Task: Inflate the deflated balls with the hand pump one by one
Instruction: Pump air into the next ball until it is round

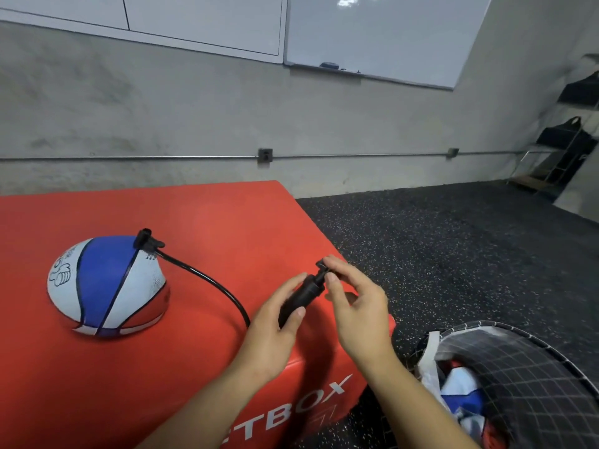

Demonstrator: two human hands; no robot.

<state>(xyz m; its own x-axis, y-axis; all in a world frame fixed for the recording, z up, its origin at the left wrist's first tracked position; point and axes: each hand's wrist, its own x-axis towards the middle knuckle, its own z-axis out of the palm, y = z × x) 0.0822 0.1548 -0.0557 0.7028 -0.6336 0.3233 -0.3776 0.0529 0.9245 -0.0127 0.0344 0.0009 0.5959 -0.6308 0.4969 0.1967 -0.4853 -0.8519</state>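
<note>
The left hand (pixel 275 322) is wrapping its fingers (pixel 293 286) around the black barrel of the hand pump (pixel 303 294), thumb lying along the near side; this grasp appears meant to steady the body against the stroke. The right hand (pixel 351 303) is pinching the pump handle (pixel 321 265) at the far tip of the barrel, fingers curled over it, apparently to drive the plunger. The handle is sitting close to the barrel, so the plunger looks nearly pressed in.

The pump's long axis is running from the left palm up and away to the right, handle end pointing away from the person. The pump is being held just above the red counter (pixel 227 222), near its right edge.

From the near end of the barrel, by the left wrist, a black hose (pixel 223 288) is curving away leftward to a nozzle (pixel 146 241) seated on top of the ball (pixel 107 286), which is resting well to the left of the fingers. The ball is sagging flat at its base, so it appears only partly filled.

Below and right of the right wrist, a mesh basket (pixel 518 367) on the floor is holding further balls.
</note>
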